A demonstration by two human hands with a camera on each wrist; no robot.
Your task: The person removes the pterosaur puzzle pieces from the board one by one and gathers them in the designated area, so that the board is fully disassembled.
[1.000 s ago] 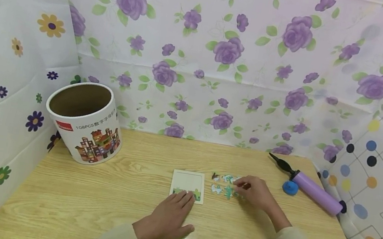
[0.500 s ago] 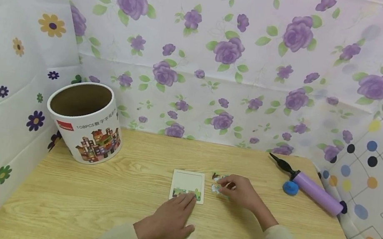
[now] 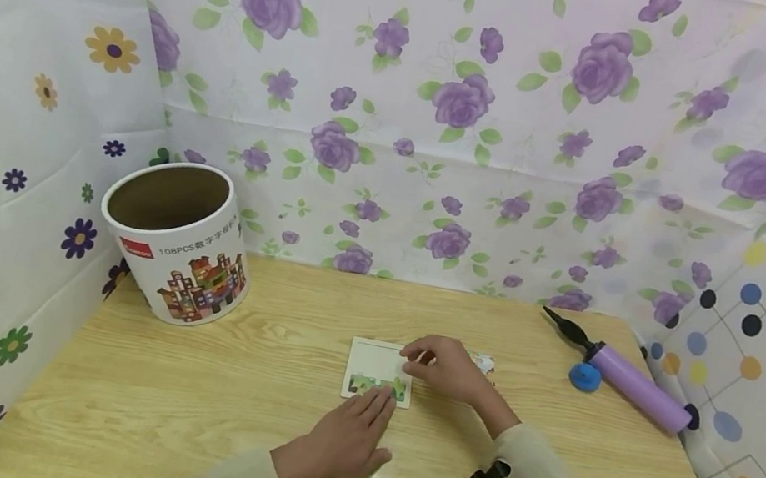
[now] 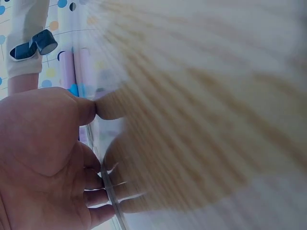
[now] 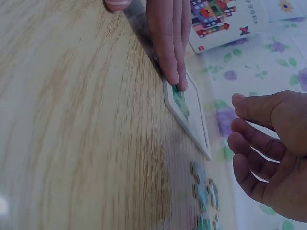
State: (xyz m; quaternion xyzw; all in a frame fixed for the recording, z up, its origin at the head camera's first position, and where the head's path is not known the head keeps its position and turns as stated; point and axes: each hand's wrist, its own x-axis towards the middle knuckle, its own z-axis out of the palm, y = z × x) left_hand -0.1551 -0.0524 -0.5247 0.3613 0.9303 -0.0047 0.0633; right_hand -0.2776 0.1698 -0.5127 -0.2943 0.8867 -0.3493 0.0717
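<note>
A small square puzzle tray (image 3: 374,356) lies on the table, with green puzzle pieces (image 3: 366,386) along its near side. The flat fingers of my left hand (image 3: 340,439) rest on that near edge. Its thumb is spread apart. Above the tray's right side hovers my right hand (image 3: 443,368), its fingers bent and the thumb near the index finger. In the right wrist view no piece is plainly visible between those fingertips (image 5: 236,125). Loose puzzle pieces (image 5: 200,187) lie to the right of the tray. The right hand covers most of them in the head view.
A large white printed bucket (image 3: 176,247) stands open-topped at the back left. At the back right lie a purple hand pump (image 3: 639,388) and a small blue object (image 3: 585,377). Patterned cloth (image 3: 449,115) walls the wooden table (image 3: 172,407) on three sides.
My right hand has moved left from the loose pieces to the tray's right side. The left hand keeps its place on the tray's near edge. The head view has shifted slightly.
</note>
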